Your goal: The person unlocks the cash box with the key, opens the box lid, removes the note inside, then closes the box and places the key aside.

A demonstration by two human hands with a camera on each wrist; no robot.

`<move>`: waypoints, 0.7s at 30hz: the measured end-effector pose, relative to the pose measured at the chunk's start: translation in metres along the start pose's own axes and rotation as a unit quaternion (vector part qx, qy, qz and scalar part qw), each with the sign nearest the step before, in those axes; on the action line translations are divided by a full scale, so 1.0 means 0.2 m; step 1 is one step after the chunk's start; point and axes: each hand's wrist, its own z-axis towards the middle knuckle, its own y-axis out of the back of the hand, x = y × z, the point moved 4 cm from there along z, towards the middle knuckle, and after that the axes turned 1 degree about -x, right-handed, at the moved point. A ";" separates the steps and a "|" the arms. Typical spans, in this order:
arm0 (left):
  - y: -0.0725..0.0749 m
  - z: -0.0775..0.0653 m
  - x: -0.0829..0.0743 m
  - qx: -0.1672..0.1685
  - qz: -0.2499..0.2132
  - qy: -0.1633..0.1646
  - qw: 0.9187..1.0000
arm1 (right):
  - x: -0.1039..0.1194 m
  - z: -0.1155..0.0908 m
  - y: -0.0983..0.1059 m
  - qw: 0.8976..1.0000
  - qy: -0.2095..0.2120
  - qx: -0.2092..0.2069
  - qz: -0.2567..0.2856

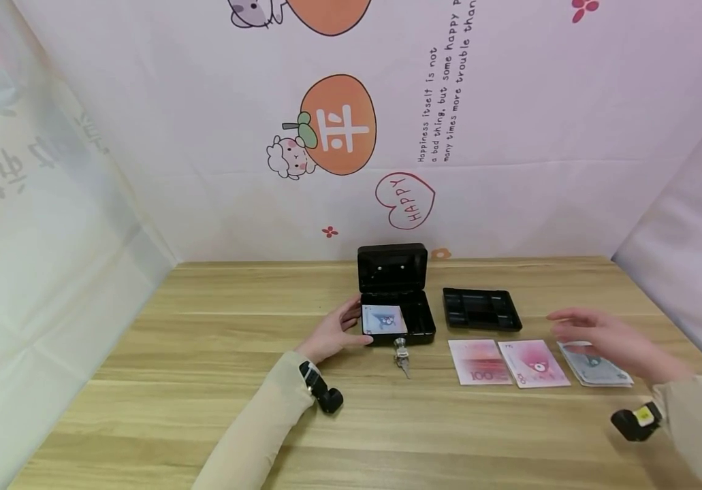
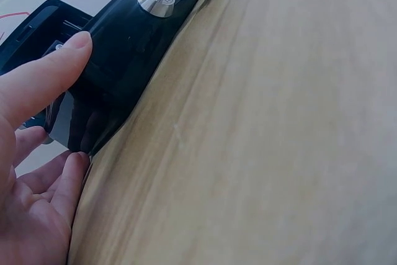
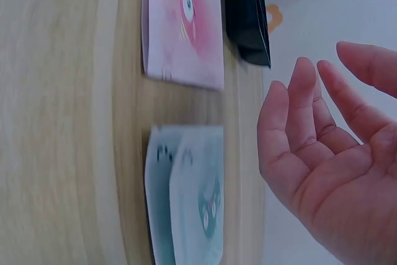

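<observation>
Near the right hand, yet apart, lie pale green cards.

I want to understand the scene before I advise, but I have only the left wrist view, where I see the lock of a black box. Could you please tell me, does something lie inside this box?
Observer: Yes, a note with a bluish picture lies in the left part of the black box.
Operator: Thank you. What stands directly to the right of it?
Observer: A black tray with compartments lies on the table there.
Operator: And does the right hand hold something?
Observer: No, it holds nothing.
</observation>
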 end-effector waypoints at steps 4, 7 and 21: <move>0.00 -0.04 -0.06 0.004 -0.001 0.003 1.000 | 0.05 0.03 -0.07 1.000 -0.005 0.013 -0.005; 0.00 -0.06 -0.08 0.001 -0.005 0.004 1.000 | 0.10 0.07 -0.13 1.000 -0.002 0.023 -0.004; 0.00 0.01 0.03 -0.010 -0.011 -0.001 1.000 | 0.33 0.27 -0.37 0.996 0.025 0.048 0.068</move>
